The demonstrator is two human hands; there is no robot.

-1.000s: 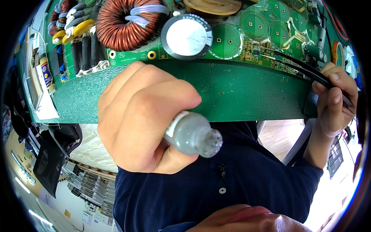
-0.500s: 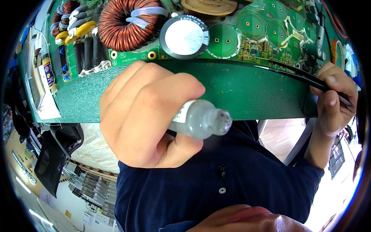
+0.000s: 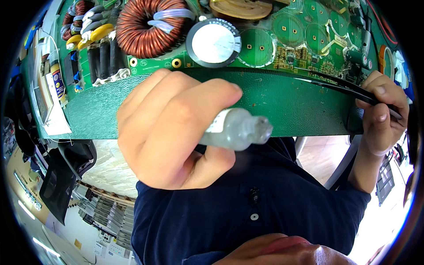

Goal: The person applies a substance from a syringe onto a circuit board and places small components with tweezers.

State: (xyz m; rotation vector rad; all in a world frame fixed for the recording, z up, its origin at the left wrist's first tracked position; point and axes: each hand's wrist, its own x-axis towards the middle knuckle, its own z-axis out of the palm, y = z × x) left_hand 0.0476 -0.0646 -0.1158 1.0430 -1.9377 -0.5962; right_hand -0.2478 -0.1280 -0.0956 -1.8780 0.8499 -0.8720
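Left hand [image 3: 170, 132] grips bottle [image 3: 234, 129], swung nearly sideways by the edge of the table [image 3: 265, 106]; right hand [image 3: 383, 112] pinches tweezers [image 3: 349, 89], backed to the edge of circuit board [image 3: 257, 55], likely off its small parts [image 3: 290, 58].

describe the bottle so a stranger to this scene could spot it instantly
Start at the green bench top bearing the circuit board, then find the left hand in front of the board. Gripped in it is the bottle: rounded, cloudy grey, with a white label and its narrow end pointing right. Unlike the long, thin, black tweezers in the right hand, it is stubby and pale.
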